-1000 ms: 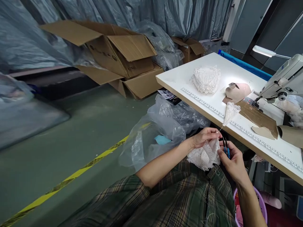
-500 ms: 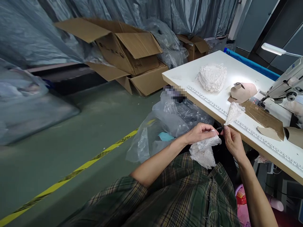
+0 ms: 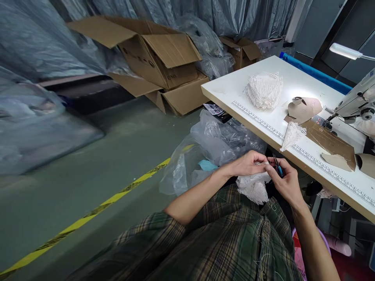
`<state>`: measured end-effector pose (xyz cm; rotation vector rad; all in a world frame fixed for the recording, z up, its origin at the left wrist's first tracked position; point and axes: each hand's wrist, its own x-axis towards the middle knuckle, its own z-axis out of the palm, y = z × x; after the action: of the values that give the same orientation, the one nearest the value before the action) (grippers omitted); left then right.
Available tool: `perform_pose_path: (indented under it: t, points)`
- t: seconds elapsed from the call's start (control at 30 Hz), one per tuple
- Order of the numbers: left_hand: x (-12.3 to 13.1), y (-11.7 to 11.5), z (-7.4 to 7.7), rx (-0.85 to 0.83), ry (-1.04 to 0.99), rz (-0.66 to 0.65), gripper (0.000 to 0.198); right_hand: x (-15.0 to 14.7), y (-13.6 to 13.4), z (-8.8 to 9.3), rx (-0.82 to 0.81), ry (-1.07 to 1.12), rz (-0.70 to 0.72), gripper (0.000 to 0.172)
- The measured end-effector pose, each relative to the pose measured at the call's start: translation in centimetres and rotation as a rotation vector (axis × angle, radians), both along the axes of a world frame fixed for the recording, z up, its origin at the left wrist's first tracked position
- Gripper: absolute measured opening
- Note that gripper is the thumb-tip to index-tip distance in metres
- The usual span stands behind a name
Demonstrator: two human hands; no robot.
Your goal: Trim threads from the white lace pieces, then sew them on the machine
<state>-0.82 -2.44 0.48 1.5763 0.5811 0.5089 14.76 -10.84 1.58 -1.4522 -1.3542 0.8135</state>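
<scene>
My left hand (image 3: 251, 163) is closed on a piece of white lace fabric (image 3: 254, 188), which hangs down over my lap. Close beside it, my right hand (image 3: 285, 180) holds thread snips (image 3: 278, 165) with a blue handle, their dark blades pointing up. The right fingertips meet the lace at its upper edge. On the table edge just beyond lies a separate folded lace piece (image 3: 293, 134), touched by neither hand. Farther back on the white table (image 3: 231, 86) sits a stack of white lace pieces (image 3: 264, 91).
A sewing machine (image 3: 359, 95) stands at the right, with brown cardboard (image 3: 331, 138) and a curled card piece (image 3: 304, 110) near its needle. Clear plastic bags (image 3: 216, 136) lie under the table's left edge. Open cardboard boxes (image 3: 158, 58) stand on the floor behind.
My right hand has drawn back from the folded lace at the table edge to the lace in my left hand. The snips now show in it.
</scene>
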Motion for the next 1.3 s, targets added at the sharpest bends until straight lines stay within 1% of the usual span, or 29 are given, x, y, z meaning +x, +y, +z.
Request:
perform_pose_path:
  t: [0.07,0.1,0.17,0.23,0.33,0.43,0.47,0.53,0.67,0.77,0.93,1.0,1.1,1.17,1.23,1.3]
  points:
    - [0.0,-0.1,0.2,0.014,-0.001,-0.005,0.040,-0.5,0.2,0.1,0.020,0.070,-0.063,0.033]
    - [0.0,-0.2,0.3,0.004,-0.011,-0.011,0.040,-0.6,0.2,0.0,0.007,0.124,-0.095,0.032]
    - [-0.1,-0.2,0.5,-0.033,-0.040,-0.020,0.041,-0.6,0.1,-0.1,-0.038,0.233,-0.148,0.034]
    - [-0.1,-0.3,0.7,-0.072,-0.056,-0.014,0.042,-0.3,-0.1,-0.4,-0.074,0.286,-0.173,0.038]
    - [0.1,-0.4,0.7,-0.132,-0.051,0.035,0.042,0.0,-0.5,-0.6,-0.062,0.229,-0.207,0.045]
    - [0.6,-0.5,0.5,-0.173,-0.072,0.117,0.038,0.1,-1.1,-0.9,0.012,0.173,-0.313,0.054]
    - [0.7,-0.6,0.4,-0.178,-0.077,0.142,0.036,0.1,-1.4,-1.1,0.023,0.159,-0.327,0.057]
    - [0.7,-0.7,0.3,-0.181,-0.074,0.175,0.031,0.2,-1.8,-1.4,-0.006,0.098,-0.279,0.061]
    - [0.5,-0.8,0.6,-0.193,-0.066,0.174,0.026,0.3,-2.0,-1.9,-0.151,-0.070,-0.075,0.060]
    - [0.4,-0.9,1.1,-0.183,-0.040,0.148,0.024,0.2,-1.6,-1.9,-0.152,-0.104,-0.004,0.059]
    - [0.2,-0.9,1.2,-0.164,0.001,0.131,0.024,-0.1,-1.0,-1.9,-0.110,-0.102,0.037,0.056]
    - [0.2,-0.9,1.0,-0.158,0.006,0.123,0.024,-0.2,-1.0,-2.0,-0.113,-0.115,0.019,0.056]
    - [0.4,-0.9,0.7,-0.163,0.012,0.129,0.024,-0.3,-1.3,-2.4,-0.110,-0.127,-0.043,0.056]
    - [0.5,-1.0,0.3,-0.172,0.018,0.126,0.024,-0.3,-1.6,-2.8,-0.137,-0.076,-0.037,0.053]
    - [0.6,-0.9,-0.4,-0.172,0.031,0.100,0.025,-0.2,-2.1,-3.3,-0.196,-0.010,0.016,0.048]
    - [0.5,-0.8,-1.4,-0.147,0.073,0.052,0.027,-0.1,-2.7,-3.8,-0.246,0.002,0.063,0.047]
